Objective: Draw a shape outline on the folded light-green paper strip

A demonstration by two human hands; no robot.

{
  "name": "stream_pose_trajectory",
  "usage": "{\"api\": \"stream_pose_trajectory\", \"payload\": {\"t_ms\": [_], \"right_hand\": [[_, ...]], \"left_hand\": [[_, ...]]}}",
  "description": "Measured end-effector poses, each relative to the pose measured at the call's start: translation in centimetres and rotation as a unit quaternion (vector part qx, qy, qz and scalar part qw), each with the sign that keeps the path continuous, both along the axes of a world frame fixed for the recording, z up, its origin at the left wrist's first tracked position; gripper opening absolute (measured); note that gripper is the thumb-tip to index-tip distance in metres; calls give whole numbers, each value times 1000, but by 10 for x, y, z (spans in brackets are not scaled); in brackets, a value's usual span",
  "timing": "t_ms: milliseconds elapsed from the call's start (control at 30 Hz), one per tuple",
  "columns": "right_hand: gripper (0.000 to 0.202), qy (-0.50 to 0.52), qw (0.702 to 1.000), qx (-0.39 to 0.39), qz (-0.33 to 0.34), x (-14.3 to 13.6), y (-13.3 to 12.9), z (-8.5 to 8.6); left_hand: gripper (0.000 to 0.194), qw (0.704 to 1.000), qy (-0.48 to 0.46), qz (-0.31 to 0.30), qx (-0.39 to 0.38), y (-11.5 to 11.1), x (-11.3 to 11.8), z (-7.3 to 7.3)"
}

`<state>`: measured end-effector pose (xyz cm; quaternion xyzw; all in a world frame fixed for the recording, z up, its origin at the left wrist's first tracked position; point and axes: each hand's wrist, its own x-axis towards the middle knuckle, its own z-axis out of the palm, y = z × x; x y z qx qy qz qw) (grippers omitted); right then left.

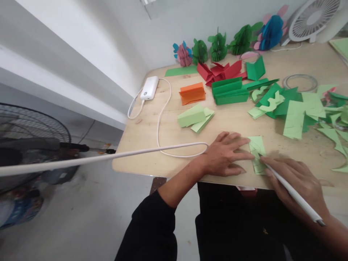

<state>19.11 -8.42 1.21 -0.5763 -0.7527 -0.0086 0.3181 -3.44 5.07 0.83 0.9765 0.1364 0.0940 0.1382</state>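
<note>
My right hand (pixel 301 181) is closed around a white pen (pixel 292 192), its tip on a small light green paper piece (pixel 257 145) near the table's front edge. Faint drawn lines show on that paper. My left hand (pixel 227 154) lies flat with fingers spread, fingertips touching the paper's left edge. Beyond it lie folded light green papers (pixel 193 116), a folded orange paper (pixel 192 93) and folded dark green papers (pixel 230 90).
A white cable (pixel 163 148) from a power bank (pixel 149 88) crosses the table's left part. Light green scraps (pixel 295 116) and a tape roll (pixel 300 82) lie right. Paper figures (pixel 218 47) and a small white fan (pixel 315 20) line the back. A black floor fan (pixel 29 145) stands left.
</note>
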Motion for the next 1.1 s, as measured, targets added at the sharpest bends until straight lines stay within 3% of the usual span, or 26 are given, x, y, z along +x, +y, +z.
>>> {"api": "stream_pose_trajectory", "payload": {"t_ms": [300, 600, 1100], "right_hand": [[47, -55, 992, 100, 51, -1, 2, -5], [52, -66, 989, 115, 59, 1, 3, -8], [52, -42, 992, 101, 59, 2, 3, -10]], "left_hand": [[48, 1000, -18, 10, 1, -8, -4, 1], [47, 999, -50, 11, 7, -30, -5, 0], [51, 1000, 7, 4, 29, -35, -6, 1]]}}
